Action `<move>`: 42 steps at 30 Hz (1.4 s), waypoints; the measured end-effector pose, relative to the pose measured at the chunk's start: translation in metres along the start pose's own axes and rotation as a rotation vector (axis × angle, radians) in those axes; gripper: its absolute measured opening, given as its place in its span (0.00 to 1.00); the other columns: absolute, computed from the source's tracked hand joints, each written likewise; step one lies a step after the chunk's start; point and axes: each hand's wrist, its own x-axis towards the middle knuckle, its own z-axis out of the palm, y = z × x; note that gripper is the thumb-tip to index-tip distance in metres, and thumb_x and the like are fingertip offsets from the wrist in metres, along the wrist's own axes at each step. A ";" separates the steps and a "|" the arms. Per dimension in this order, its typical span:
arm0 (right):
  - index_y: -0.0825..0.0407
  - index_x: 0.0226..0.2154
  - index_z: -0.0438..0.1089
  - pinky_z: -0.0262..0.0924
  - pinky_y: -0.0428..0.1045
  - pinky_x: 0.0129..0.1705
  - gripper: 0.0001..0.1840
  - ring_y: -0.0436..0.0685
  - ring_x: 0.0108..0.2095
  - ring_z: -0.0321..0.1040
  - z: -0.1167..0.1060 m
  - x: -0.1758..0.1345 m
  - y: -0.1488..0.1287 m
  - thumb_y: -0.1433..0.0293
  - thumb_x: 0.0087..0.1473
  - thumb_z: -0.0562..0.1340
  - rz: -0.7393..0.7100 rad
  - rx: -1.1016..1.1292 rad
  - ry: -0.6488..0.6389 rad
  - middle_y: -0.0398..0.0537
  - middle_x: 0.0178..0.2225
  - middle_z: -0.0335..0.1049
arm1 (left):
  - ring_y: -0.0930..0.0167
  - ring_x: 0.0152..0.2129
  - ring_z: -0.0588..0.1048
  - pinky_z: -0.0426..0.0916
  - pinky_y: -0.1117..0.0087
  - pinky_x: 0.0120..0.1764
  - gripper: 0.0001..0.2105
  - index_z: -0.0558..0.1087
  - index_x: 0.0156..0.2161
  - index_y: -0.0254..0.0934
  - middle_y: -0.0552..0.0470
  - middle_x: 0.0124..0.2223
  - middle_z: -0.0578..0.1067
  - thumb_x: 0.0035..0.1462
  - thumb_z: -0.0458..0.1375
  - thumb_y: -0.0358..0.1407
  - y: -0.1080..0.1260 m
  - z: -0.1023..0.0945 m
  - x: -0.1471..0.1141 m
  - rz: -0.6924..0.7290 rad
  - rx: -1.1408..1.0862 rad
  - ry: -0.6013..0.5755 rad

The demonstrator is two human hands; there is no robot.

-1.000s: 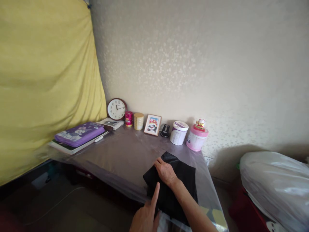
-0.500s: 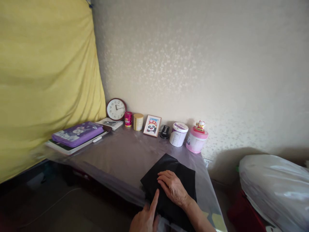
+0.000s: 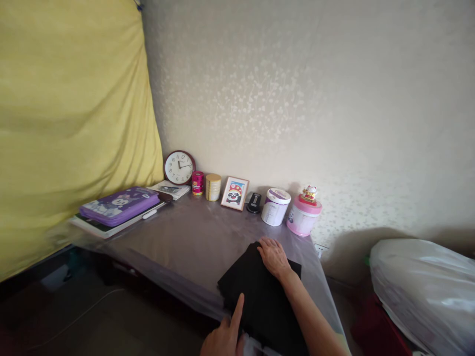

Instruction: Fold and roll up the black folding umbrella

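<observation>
A folded black sheet [image 3: 252, 291], thin and matte like fabric or plastic, lies over the near right corner of the covered table. Its lower part runs down to the bottom of the view. Flat on its far edge rests my right hand [image 3: 273, 256], open, with the fingers together and stretched forward. At the sheet's near left edge is my left hand [image 3: 224, 336]. The index finger lies straight on top of the sheet while the other fingers curl in around the edge, partly hidden.
Along the wall stand a clock [image 3: 179, 168], a pink can [image 3: 197, 183], a ridged jar [image 3: 213, 188], a panda picture [image 3: 235, 193], a black device [image 3: 254, 202], a white tub [image 3: 275, 207] and a pink tub [image 3: 303, 217]. A purple case [image 3: 118, 205] lies left; a plastic-wrapped bundle [image 3: 423, 277] sits right.
My right hand has slid forward across the black sheet to its far edge, and the sheet's far corner now looks flatter. My left hand has barely moved.
</observation>
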 end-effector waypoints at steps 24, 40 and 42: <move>0.48 0.45 0.67 0.66 0.51 0.44 0.15 0.56 0.44 0.69 -0.051 -0.119 0.062 0.67 0.60 0.49 0.106 0.268 0.258 0.50 0.46 0.68 | 0.67 0.43 0.74 0.65 0.71 0.44 0.30 0.38 0.64 0.41 0.47 0.51 0.73 0.59 0.44 0.37 -0.017 0.008 -0.003 0.102 -0.162 0.127; 0.48 0.39 0.68 0.64 0.50 0.47 0.16 0.54 0.47 0.67 -0.065 -0.132 0.021 0.74 0.58 0.47 -0.055 0.373 0.061 0.51 0.58 0.56 | 0.70 0.47 0.71 0.64 0.72 0.47 0.29 0.41 0.64 0.46 0.51 0.55 0.69 0.59 0.44 0.37 -0.022 0.014 -0.001 0.131 -0.280 0.169; 0.48 0.39 0.67 0.63 0.50 0.47 0.15 0.54 0.48 0.66 -0.067 -0.123 0.016 0.73 0.59 0.47 -0.060 0.410 0.107 0.51 0.56 0.59 | 0.71 0.47 0.71 0.63 0.73 0.47 0.28 0.42 0.64 0.45 0.50 0.55 0.69 0.59 0.44 0.37 -0.021 0.011 -0.002 0.153 -0.326 0.179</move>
